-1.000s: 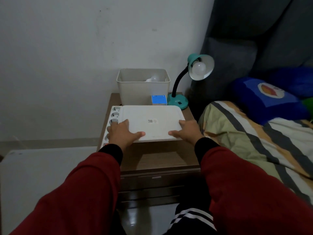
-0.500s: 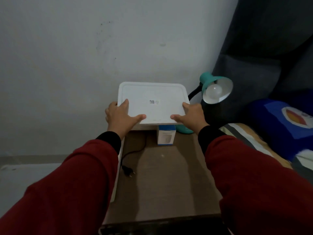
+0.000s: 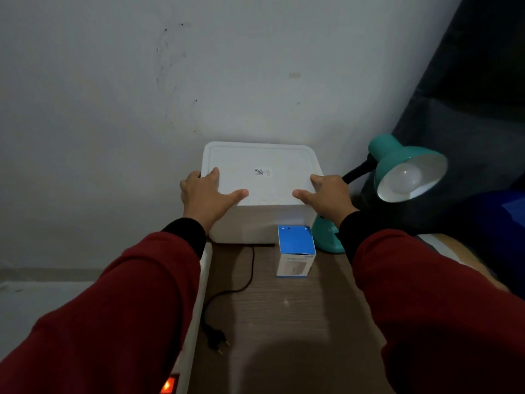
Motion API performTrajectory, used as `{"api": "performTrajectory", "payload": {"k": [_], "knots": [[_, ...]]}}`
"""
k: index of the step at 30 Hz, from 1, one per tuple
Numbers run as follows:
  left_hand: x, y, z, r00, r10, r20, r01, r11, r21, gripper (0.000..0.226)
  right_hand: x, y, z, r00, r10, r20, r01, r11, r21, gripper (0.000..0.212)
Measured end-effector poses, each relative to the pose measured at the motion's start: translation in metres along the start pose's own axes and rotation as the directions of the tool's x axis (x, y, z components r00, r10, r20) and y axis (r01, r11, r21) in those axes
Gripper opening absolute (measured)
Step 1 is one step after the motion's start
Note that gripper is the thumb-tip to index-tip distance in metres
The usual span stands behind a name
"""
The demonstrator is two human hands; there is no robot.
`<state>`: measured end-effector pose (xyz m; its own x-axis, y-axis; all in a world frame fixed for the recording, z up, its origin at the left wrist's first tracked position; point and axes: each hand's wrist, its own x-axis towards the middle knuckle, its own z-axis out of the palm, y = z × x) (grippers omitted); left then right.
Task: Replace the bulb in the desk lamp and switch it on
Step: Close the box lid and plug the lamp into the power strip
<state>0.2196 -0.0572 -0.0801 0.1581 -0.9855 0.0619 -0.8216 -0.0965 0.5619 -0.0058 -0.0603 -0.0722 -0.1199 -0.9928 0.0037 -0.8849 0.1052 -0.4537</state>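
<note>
Left hand [image 3: 206, 196] and right hand [image 3: 326, 196]: both gripping white lid [image 3: 260, 174] atop bin [image 3: 255, 226]. Desk lamp [image 3: 397, 172], bulb [image 3: 407, 177] fitted: right of right hand. Bulb box [image 3: 296, 251]: on table [image 3: 284, 322], below right hand.

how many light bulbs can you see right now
1: a white bulb in the teal lamp's shade. Others may be hidden in the lidded white bin or the blue box.

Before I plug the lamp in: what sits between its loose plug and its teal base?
In the head view, the blue-and-white box stands on the table between the plug and the lamp base; elsewhere bare tabletop.
</note>
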Motion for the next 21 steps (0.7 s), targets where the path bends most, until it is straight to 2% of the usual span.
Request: {"api": "performTrajectory", "payload": {"k": [7, 11, 17, 21], "knots": [[0.0120, -0.0039, 0.0033, 0.999, -0.031, 0.036, 0.029, 0.999, 0.037, 0.087, 0.0033, 0.0006, 0.0036, 1.000, -0.016, -0.009, 0.015, 0.993, -0.120, 0.053], [0.0083, 0.0014, -0.0012, 0.999, -0.034, 0.036, 0.034, 0.999, 0.000, 0.084, 0.0011, -0.0043, 0.0000, 0.999, -0.017, -0.032, 0.012, 0.988, -0.152, 0.056], [0.0062, -0.0002, -0.0041, 0.993, -0.064, 0.097, 0.063, 0.998, 0.016, 0.101, 0.0045, -0.0084, 0.0029, 1.000, -0.013, -0.026, 0.009, 0.992, -0.128, 0.050], [0.0108, -0.0009, -0.0030, 0.993, -0.040, 0.111, 0.033, 0.998, 0.061, 0.097, 0.0085, -0.0037, 0.0080, 1.000, 0.014, -0.027, -0.016, 0.999, -0.040, 0.057]]}}
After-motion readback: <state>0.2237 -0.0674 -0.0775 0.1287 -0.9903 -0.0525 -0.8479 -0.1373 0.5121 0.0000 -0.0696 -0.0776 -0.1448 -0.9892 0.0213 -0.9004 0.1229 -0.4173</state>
